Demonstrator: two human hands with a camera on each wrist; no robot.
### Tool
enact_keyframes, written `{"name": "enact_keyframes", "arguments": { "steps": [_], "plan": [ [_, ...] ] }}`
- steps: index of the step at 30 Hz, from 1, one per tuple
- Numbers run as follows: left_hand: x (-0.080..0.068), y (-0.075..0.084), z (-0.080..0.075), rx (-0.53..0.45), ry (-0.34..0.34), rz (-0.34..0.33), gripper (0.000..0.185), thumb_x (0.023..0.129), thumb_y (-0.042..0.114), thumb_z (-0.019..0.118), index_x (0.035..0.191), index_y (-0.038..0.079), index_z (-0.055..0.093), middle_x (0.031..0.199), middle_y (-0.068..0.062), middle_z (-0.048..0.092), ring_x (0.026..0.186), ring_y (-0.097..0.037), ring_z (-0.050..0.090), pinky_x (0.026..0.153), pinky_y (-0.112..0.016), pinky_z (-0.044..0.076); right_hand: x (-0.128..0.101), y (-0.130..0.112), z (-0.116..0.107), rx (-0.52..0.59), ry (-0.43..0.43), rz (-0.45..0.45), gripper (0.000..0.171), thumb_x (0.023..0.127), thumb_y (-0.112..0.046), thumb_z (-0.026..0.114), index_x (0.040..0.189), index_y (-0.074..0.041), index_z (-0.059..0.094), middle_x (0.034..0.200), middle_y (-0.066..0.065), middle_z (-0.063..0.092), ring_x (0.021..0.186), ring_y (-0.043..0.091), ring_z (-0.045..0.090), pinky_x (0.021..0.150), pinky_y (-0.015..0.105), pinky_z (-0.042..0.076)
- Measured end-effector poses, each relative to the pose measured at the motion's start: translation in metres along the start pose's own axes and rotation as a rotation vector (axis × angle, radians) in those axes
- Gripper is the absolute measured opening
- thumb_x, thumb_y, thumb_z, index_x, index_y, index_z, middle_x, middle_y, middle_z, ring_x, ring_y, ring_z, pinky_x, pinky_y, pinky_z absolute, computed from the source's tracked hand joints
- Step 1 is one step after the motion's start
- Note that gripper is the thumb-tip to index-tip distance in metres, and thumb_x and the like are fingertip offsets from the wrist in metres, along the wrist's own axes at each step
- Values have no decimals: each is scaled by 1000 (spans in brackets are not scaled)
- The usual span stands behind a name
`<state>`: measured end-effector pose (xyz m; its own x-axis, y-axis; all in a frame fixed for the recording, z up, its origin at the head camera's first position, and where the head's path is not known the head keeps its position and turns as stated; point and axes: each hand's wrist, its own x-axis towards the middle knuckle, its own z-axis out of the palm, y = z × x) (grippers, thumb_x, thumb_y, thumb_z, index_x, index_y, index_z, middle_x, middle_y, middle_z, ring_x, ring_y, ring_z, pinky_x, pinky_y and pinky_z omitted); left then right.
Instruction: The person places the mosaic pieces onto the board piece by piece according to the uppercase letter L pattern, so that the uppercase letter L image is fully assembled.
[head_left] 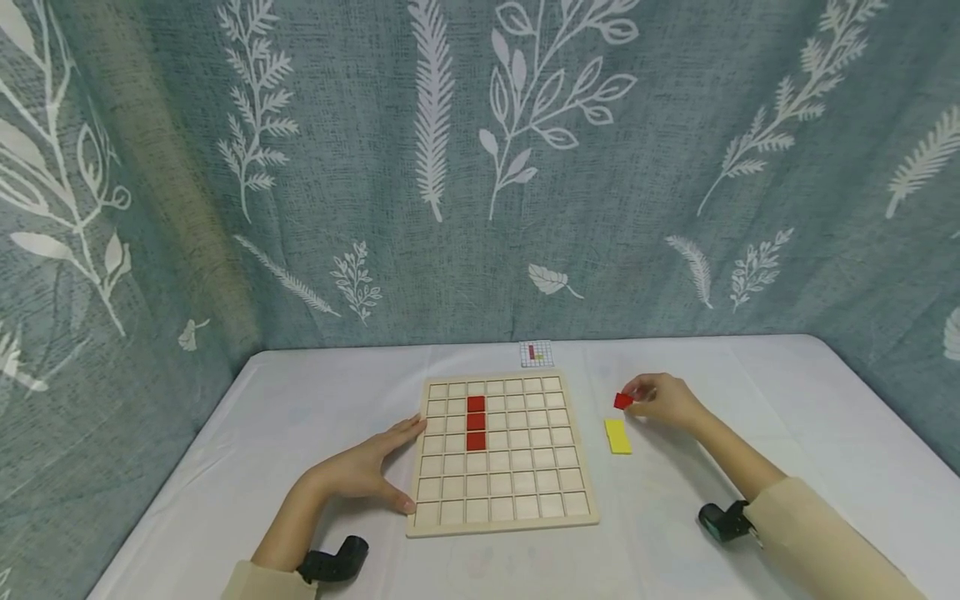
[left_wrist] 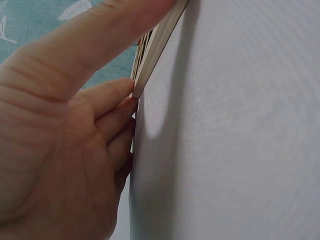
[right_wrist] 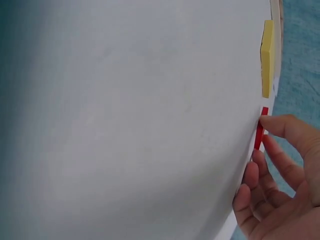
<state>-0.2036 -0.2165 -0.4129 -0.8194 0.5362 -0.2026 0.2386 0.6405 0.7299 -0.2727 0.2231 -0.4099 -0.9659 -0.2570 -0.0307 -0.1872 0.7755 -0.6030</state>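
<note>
A wooden grid board [head_left: 527, 483] lies on the table, with three red square tiles [head_left: 476, 422] in one column of its upper left part. My left hand [head_left: 360, 471] rests at the board's left edge, thumb and fingers spread along it; the left wrist view shows the fingertips against the wooden side [left_wrist: 159, 47]. To the right of the board, my right hand [head_left: 666, 400] pinches a red square tile [head_left: 623, 401] between thumb and fingers. In the right wrist view that red tile [right_wrist: 259, 131] is edge-on, beside a yellow tile [right_wrist: 267, 60].
The yellow rectangular piece [head_left: 618, 437] lies on the white cloth [head_left: 337, 392] between the board and my right forearm. A small printed grid card [head_left: 537, 354] with a red bar and a yellow patch lies behind the board. A leaf-patterned curtain [head_left: 465, 275] hangs behind the table.
</note>
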Motion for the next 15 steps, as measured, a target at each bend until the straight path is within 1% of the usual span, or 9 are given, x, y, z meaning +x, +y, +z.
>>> {"name": "enact_keyframes", "arguments": {
  "steps": [8,15],
  "plan": [
    [1,-1,0,0,8,1,111,59,30,85,146,4,22,153,-20,11,138,-44,6,106,-63,9,-10,2,-4,-2,-25,-24,22,74,-7,70,95,-2,66,84,6,61,73,17,54,62,28,45],
    [2,-3,1,6,10,4,111,59,30,86,146,5,22,153,-19,10,138,-43,5,106,-63,10,-10,7,-3,10,-10,-29,24,73,-9,73,95,-3,67,84,5,62,73,16,54,62,28,45]
  ]
}}
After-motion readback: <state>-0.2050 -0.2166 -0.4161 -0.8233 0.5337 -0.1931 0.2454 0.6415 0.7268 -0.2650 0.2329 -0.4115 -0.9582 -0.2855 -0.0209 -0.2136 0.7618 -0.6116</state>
